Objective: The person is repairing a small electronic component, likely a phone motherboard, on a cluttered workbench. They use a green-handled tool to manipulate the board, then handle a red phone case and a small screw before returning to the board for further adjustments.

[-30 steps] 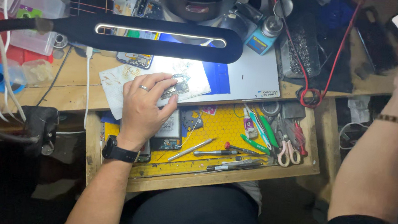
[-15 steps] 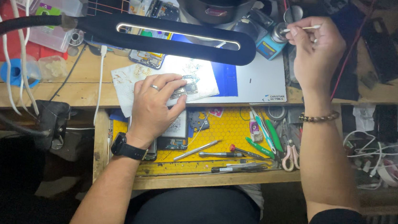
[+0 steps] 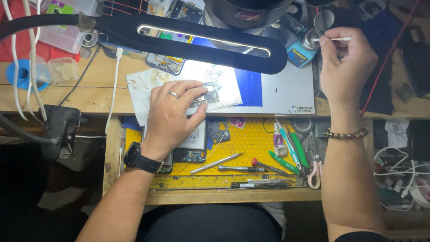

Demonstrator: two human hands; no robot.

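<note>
Small circuit board (image 3: 208,93) lying on a white paper sheet (image 3: 145,86) on the wooden bench, just under the long black desk lamp (image 3: 191,41). Pinned flat there by the left hand (image 3: 171,116), fingers spread over it, ring on one finger, black watch (image 3: 141,158) on the wrist. Higher up on the other side, right hand (image 3: 345,62) pinched shut on a thin white swab stick (image 3: 333,39), tip close to a little round metal pot (image 3: 311,38). Bead bracelet (image 3: 346,134) round that wrist. Below the board, an open drawer with a yellow mat (image 3: 244,144), holding screwdrivers (image 3: 237,168), green-handled tools (image 3: 295,149) and small scissors (image 3: 315,174). Grey work mat (image 3: 290,91) beside the paper. Big black microscope (image 3: 241,4) at the top. White cables (image 3: 12,67) hanging at the far left.
</note>
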